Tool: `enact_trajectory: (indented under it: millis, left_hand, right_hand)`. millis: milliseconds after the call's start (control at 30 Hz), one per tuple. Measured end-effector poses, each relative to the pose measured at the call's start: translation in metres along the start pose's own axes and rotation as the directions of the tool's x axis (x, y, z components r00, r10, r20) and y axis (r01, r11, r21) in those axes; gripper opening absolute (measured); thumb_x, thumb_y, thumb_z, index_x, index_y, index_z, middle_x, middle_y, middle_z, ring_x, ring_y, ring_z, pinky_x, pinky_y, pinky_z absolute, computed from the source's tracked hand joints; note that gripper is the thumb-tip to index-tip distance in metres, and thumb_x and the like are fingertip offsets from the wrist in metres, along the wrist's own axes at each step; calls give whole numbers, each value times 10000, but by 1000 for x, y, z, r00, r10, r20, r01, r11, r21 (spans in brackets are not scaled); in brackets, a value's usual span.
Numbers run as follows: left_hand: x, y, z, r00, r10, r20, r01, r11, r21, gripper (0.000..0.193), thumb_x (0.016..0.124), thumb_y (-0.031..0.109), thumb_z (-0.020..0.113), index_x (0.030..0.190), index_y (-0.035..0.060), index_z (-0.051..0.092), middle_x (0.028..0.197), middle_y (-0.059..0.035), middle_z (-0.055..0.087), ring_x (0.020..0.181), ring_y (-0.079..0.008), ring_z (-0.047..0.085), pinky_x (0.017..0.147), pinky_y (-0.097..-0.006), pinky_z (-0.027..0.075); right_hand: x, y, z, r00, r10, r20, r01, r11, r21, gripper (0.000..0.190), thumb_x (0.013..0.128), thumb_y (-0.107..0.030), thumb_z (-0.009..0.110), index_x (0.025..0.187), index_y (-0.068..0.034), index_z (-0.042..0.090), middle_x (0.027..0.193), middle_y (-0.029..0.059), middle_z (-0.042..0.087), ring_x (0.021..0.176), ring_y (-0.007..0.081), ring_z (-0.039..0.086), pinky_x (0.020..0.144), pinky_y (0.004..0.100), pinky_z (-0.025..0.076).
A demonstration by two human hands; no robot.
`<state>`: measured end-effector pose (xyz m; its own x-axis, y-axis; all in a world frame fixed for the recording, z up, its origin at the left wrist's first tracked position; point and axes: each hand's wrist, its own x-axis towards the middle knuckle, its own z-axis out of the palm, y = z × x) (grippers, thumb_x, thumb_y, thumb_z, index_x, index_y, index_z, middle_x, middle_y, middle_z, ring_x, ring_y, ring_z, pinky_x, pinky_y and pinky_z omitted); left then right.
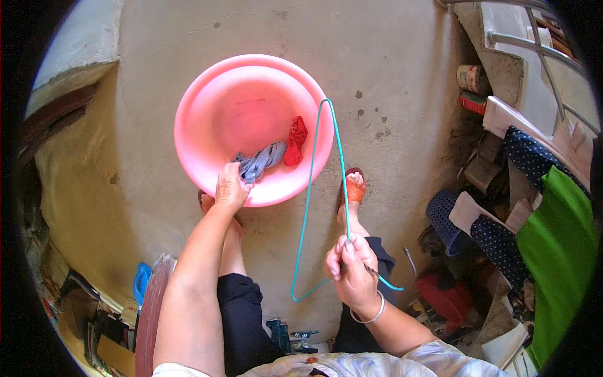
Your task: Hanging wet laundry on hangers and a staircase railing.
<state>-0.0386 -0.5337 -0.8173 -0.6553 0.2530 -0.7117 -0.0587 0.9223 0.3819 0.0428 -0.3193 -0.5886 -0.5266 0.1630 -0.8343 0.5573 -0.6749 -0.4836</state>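
A pink plastic basin (254, 61) stands on the floor before me. Inside lie a twisted grey-blue cloth (268, 158) and, beside it, a bunched red cloth (296, 141). My left hand (232, 186) reaches over the near rim, its thumb and fingers around the left end of the grey-blue cloth; the fingertips are partly hidden. In my right hand (352, 266) is a teal wire clothes hanger (343, 165), gripped by its neck near the hook. The hanger's long loop points away from me, and its far bend overlaps the basin's right rim in view.
At the right are a blue perforated basket (443, 221), a green cloth (551, 226), dotted dark fabric (499, 245) and a metal railing (537, 47). A brown wooden edge (153, 311) and a blue plastic object (141, 282) are at lower left. My sandalled feet flank the basin's near side.
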Motion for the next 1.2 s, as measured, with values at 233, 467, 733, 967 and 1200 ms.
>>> enact_trajectory:
  millis: [233, 467, 733, 967, 1200]
  left_hand:
    - [36, 9, 44, 955, -212, 208, 119, 915, 386, 631, 640, 254, 687, 1175, 58, 417, 1133, -134, 495, 1087, -263, 464, 937, -470, 327]
    - [-52, 50, -33, 759, -28, 650, 650, -6, -760, 436, 735, 244, 546, 1120, 54, 466, 920, -82, 563, 768, -198, 563, 611, -342, 477]
    - [-262, 162, -148, 421, 746, 515, 903, -396, -165, 536, 625, 327, 565, 1101, 97, 481, 815, -108, 534, 658, -253, 461, 502, -396, 466]
    - [-336, 223, -209, 551, 517, 655, 716, 111, -690, 587, 745, 345, 600, 1228, 86, 392, 1115, -195, 500, 954, -407, 511, 646, -511, 488]
    - [-371, 277, -270, 533, 454, 714, 767, 97, -634, 461, 817, 369, 502, 1168, 76, 445, 1156, -113, 512, 1060, -309, 498, 905, -488, 384]
  right_hand:
    - [15, 8, -21, 996, -49, 68, 38, 989, 146, 162, 915, -223, 401, 838, -81, 412, 609, 32, 446, 527, 74, 365, 480, 200, 291]
    - [27, -7, -41, 993, -121, -10, 115, 965, -237, 150, 912, -221, 398, 899, -74, 420, 742, 15, 500, 616, 66, 456, 519, 191, 383]
    - [-38, -87, 17, 662, -183, 727, -117, 933, 341, 820, 736, -485, 608, 1322, -64, 221, 1249, 158, 396, 1100, 321, 456, 883, 447, 407]
    - [-144, -177, 58, 721, -427, 545, 634, 725, -271, 258, 702, -9, 557, 915, -37, 415, 748, 95, 547, 693, 237, 584, 637, 350, 471]
    - [-255, -208, 102, 337, -518, 786, 927, 38, -373, 266, 624, -46, 556, 863, -28, 441, 623, 114, 511, 585, 300, 565, 512, 391, 439]
